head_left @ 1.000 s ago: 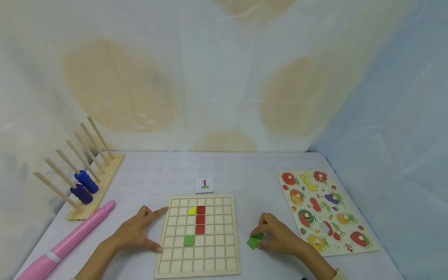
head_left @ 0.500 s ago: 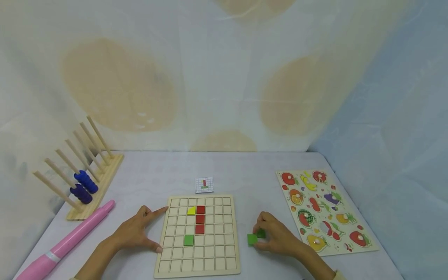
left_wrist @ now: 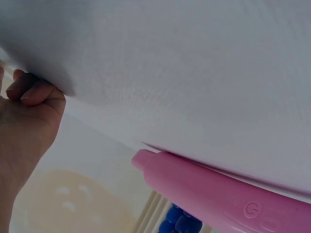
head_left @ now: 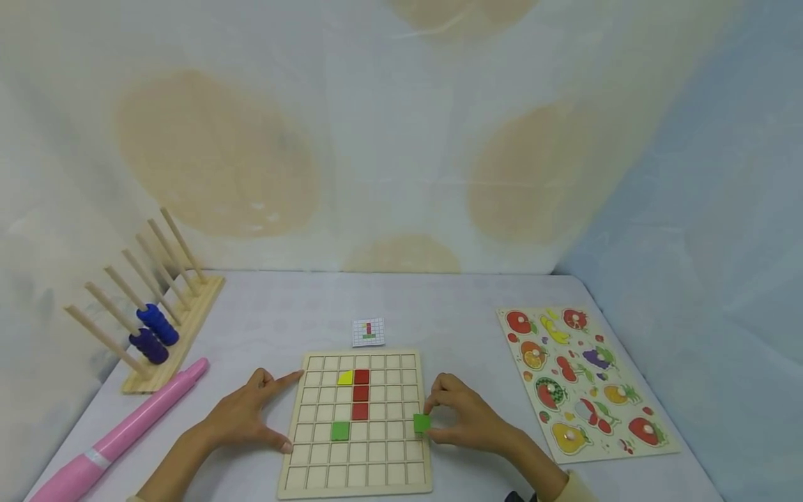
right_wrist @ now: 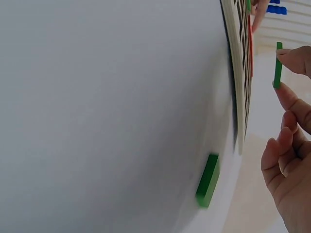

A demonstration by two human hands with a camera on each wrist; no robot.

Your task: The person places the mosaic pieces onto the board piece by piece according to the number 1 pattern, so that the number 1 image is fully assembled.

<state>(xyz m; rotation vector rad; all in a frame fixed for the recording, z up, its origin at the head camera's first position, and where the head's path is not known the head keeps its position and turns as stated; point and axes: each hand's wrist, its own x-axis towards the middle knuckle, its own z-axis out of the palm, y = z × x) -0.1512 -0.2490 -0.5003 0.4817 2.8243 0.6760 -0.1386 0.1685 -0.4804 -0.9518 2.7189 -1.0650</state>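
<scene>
A wooden grid board [head_left: 348, 474] lies in front of me in the head view. On it are a yellow piece [head_left: 346, 378], a column of red squares [head_left: 360, 394] and one green square [head_left: 340, 431]. My left hand [head_left: 241, 415] rests by the board's left edge, index finger and thumb stretched apart against the rim. My right hand [head_left: 467, 418] pinches a green square tile [head_left: 422, 423] between thumb and index finger over the board's right rim. The right wrist view shows that tile edge-on, raised above the board. Another green tile [right_wrist: 208, 182] lies on the table there, hidden in the head view.
A small pattern card [head_left: 368, 332] lies behind the board. At left stand a wooden peg rack [head_left: 182, 331] with blue and purple beads and a pink wand-like device [head_left: 138, 422]. A fruit puzzle board [head_left: 586, 383] lies at right.
My right hand has moved left from the table to the board's right rim with one green tile, leaving another green tile behind. The left hand stays at the board's left edge.
</scene>
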